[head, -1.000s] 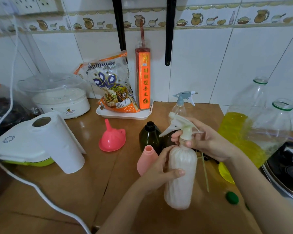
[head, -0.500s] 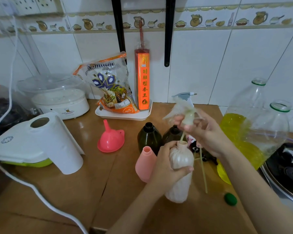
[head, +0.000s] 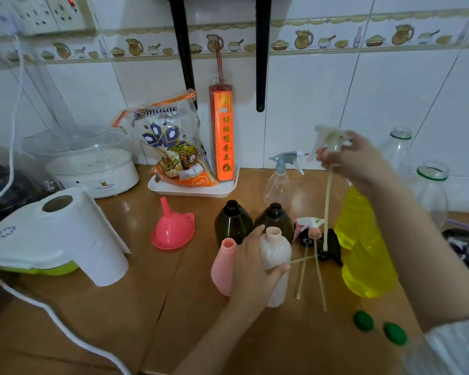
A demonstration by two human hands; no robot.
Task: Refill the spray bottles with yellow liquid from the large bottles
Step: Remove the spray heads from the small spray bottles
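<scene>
Caps (head: 363, 321), two green ones, lie nearest on the wooden counter (head: 98, 320), loose and well to the right. Just beyond them the left hand (head: 251, 266) wraps its fingers round the middle of the white spray bottle (head: 275, 269), which stands upright with its neck open, touching the pink bottle (head: 224, 266) on its left. Farther back and up to the right, the right hand (head: 355, 161) pinches the white trigger head (head: 329, 138), its dip tube (head: 327, 207) hanging straight down, clear of the open neck and over the loose spray heads (head: 313, 228). The pink funnel (head: 173, 226) lies to the left, closer to the left hand; the full yellow bottle (head: 363, 247) stands under the right forearm, so filling likely wants funnel first.
</scene>
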